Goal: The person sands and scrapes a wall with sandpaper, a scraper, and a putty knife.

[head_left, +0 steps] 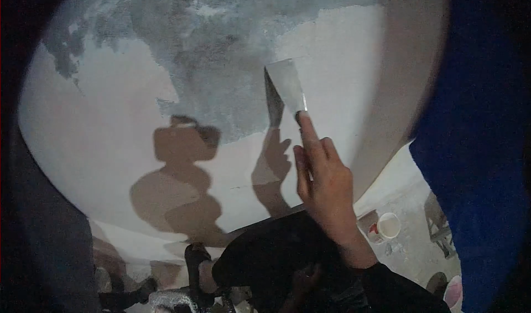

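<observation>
Bare right hand [326, 180] was raised, curled in a grip, index finger [310, 135] extended upward. Black-sleeved right forearm [387, 285] angled up from lower right. Bare left hand [310, 277] sat low, dim, finger pose unreadable.

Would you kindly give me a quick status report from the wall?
Right hand gripping scraper; left hand low, dim, grip unclear. Wall part white, part grey. Shadow beside scraper; no solid obstruction seen.

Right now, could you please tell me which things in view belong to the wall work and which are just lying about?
In the job:
- scraper
- right hand
- patchy grey-and-white wall

Probably just lying about:
- floor bucket
- tub, lower right
</observation>
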A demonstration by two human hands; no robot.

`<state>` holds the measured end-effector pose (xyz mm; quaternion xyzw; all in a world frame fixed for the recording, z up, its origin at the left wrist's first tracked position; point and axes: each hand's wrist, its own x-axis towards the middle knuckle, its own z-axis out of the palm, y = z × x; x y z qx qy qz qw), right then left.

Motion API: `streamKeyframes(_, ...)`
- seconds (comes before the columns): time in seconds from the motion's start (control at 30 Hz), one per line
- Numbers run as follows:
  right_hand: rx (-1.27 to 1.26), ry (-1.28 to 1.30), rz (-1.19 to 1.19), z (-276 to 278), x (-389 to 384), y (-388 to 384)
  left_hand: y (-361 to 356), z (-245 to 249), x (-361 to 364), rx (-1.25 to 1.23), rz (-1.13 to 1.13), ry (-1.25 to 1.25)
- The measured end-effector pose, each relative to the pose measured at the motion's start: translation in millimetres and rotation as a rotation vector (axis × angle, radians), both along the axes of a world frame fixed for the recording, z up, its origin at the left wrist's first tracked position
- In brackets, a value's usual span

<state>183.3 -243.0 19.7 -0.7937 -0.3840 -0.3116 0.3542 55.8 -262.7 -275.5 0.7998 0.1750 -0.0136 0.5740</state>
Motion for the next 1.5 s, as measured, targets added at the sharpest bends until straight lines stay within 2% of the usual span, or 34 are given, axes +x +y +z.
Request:
streamKeyframes(0.2, 0.036, 0.138, -0.03, 2, -11, 10, -7, -6, 11, -0.047, -0.019, -0.007)
streamKeyframes(0.6, 0.279, 0.039, 0.048, 6, -3, 25, -1, -13, 15, -0.084, 0.054, 0.009)
streamKeyframes(0.7, 0.149, 0.177, -0.025, 4, -14, 24, -7, -13, 7, -0.105, 0.075, 0.029)
streamKeyframes(0.8, 0.248, 0.125, 0.053, 2, -8, 20, -1, -12, 14, -0.089, 0.118, 0.023)
streamKeyframes(1.0, 0.203, 0.097, 0.002, -9, -7, 21, -10, -8, 8, -0.102, 0.156, 0.055)
streamKeyframes(1.1, 0.269, 0.058, 0.027, 10, 4, 25, -11, -8, 4, -0.1, 0.178, 0.075)
streamKeyframes(1.2, 0.132, 0.072, -0.078, -7, -1, 22, -19, 0, 8, -0.119, 0.189, 0.068)
streamKeyframes(1.37, 0.242, 0.082, 0.02, 11, 4, 22, -10, 4, 13, -0.103, 0.225, 0.072)
streamKeyframes(1.47, 0.213, 0.014, -0.044, -5, 7, 27, -21, 11, 6, -0.128, 0.237, 0.102)
streamKeyframes(1.5, 0.14, 0.103, -0.045, -11, -2, 22, -18, 12, 10, -0.134, 0.236, 0.101)
